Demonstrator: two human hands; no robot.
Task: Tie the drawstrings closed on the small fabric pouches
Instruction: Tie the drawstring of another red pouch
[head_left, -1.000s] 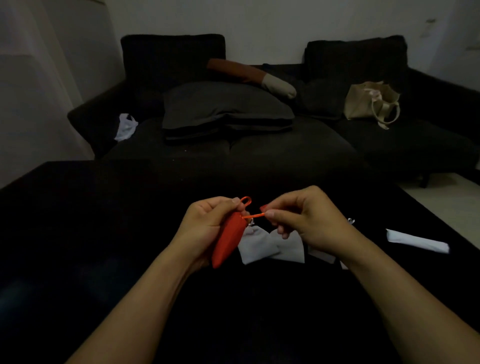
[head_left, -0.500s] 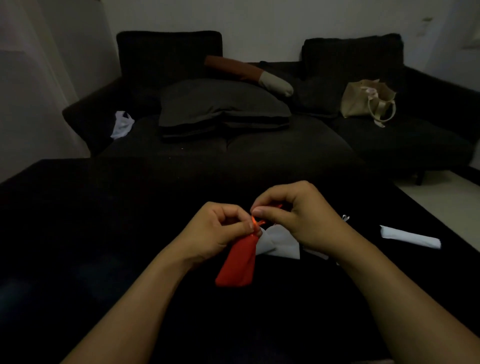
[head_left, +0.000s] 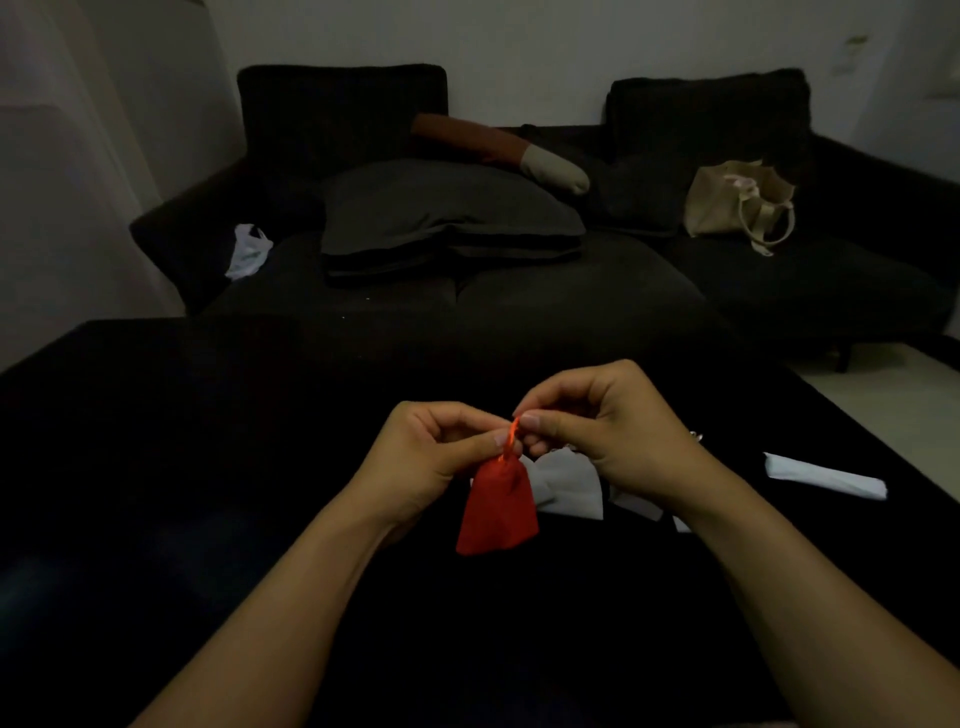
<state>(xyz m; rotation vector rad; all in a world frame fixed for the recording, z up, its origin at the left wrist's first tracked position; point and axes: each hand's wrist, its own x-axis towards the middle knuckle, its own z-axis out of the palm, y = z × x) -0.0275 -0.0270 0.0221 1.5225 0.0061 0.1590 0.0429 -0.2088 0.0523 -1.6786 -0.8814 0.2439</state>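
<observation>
Red pouch (head_left: 497, 506) is hanging above the dark table (head_left: 156, 467), its gathered neck up, as you are pinching its orange drawstring (head_left: 511, 441) with both hands: left hand (head_left: 434, 457) and right hand (head_left: 605, 428), fingers curled tight on the cord. White pouches (head_left: 569, 486) are lying just behind. Farther back, a beige bag (head_left: 727, 208) is sitting on the sofa (head_left: 519, 291).

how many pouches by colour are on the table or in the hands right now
red pouch: 1, hanging by its orange drawstring, which both hands pinch
white pouches: at least 2 on the dark table; the pale pieces behind the right wrist are too hidden to name
total: 3 pouches plainly visible
</observation>
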